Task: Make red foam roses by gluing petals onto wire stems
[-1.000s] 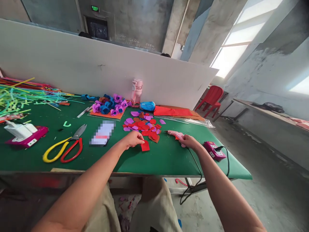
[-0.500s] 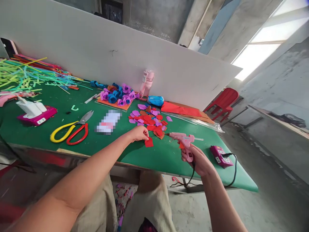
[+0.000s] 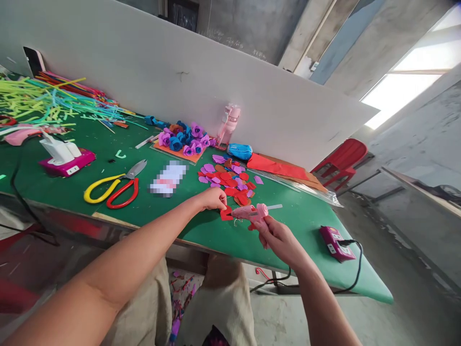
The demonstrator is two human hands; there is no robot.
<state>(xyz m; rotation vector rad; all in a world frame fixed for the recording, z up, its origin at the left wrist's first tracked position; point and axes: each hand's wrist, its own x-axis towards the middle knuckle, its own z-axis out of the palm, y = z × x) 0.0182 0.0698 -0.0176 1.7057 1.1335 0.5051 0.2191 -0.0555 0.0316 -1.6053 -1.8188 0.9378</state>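
In the head view my left hand (image 3: 213, 199) is closed, its fingertips pinching a small red petal (image 3: 225, 215) near the front of the green table (image 3: 201, 228). My right hand (image 3: 277, 236) is wrapped round a pink hot glue gun (image 3: 248, 212). The gun's nozzle points left and lies at or just over the petal; whether it touches I cannot tell. A clear glue stick (image 3: 275, 206) pokes out of the gun's back. Just beyond both hands lies a pile of loose red, purple and brown petals (image 3: 225, 177).
Red-and-yellow handled scissors (image 3: 122, 185) lie to the left, beside a white blurred item (image 3: 168, 179). Finished purple and blue flowers (image 3: 183, 139) sit at the back. Power strips stand left (image 3: 68, 161) and right (image 3: 336, 243); a cord hangs off the right edge. A white partition (image 3: 151, 72) rises behind.
My right hand has brought the glue gun left, so its nozzle is now at the red petal. My left hand still pinches the petal. The view has shifted slightly.
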